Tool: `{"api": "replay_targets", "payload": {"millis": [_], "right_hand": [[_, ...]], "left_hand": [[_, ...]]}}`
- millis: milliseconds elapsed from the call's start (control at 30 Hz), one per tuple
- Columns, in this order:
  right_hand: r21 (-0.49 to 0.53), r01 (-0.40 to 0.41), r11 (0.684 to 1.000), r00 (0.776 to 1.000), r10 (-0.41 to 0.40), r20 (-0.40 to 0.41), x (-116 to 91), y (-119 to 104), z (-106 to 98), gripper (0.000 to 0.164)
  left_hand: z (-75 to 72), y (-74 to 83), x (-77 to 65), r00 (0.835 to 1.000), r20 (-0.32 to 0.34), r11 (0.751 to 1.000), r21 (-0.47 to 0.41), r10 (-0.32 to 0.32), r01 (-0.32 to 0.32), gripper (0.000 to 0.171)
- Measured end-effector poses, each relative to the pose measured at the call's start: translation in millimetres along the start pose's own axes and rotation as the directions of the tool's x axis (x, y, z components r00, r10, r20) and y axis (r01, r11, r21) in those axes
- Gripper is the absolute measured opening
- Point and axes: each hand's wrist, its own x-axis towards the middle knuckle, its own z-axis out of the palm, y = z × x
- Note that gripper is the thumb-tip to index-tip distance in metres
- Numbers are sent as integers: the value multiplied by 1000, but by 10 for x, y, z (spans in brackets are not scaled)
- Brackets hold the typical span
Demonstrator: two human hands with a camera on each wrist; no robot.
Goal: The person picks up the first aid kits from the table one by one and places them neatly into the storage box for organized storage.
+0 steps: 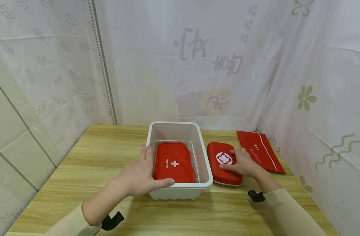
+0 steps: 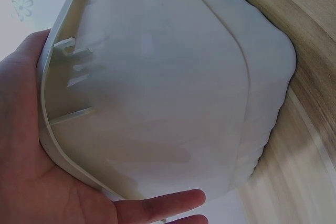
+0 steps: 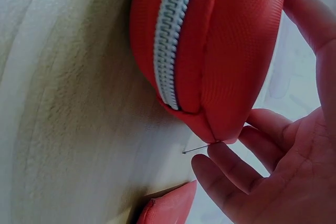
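A white plastic bin point(image 1: 180, 193) stands on the table, with a red first aid pouch point(image 1: 175, 164) lying inside, printed "FIRST AID" and a white cross. My left hand point(image 1: 139, 177) rests on the bin's near-left corner, thumb along the front rim. Its fingers stretch along the outside in the left wrist view. Right of the bin lies a red hard-shell first aid case point(image 1: 219, 152) with a round white emblem and, in the right wrist view, a pale zipper point(image 3: 170, 35). My right hand point(image 1: 242, 162) holds this case, thumb on top and fingers at its right edge.
A flat red pouch point(image 1: 259, 149) with a white stripe lies farther right, close to the patterned curtain. The wooden table point(image 1: 109, 147) is bordered by curtains point(image 1: 180, 65) at the back and both sides.
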Motion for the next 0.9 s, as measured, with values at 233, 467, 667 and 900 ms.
{"api": "replay_targets", "payload": {"millis": [233, 467, 667, 900], "right_hand": [[-24, 14, 1000, 1000, -14, 2, -85, -7, 0, 106], [-44, 32, 998, 999, -32, -2, -164, -33, 4, 105], [-66, 33, 997, 999, -34, -10, -225, -52, 24, 102], [-75, 39, 996, 999, -40, -12, -306, -91, 16, 101]], "left_hand": [[-1, -1, -4, 1000, 2, 1000, 6, 0, 0, 148], [-11, 3, -9, 1000, -1, 1000, 11, 9, -9, 148], [-19, 13, -24, 1000, -2, 1000, 7, 12, -12, 148], [-22, 19, -34, 1000, -5, 1000, 5, 14, -14, 148]]}}
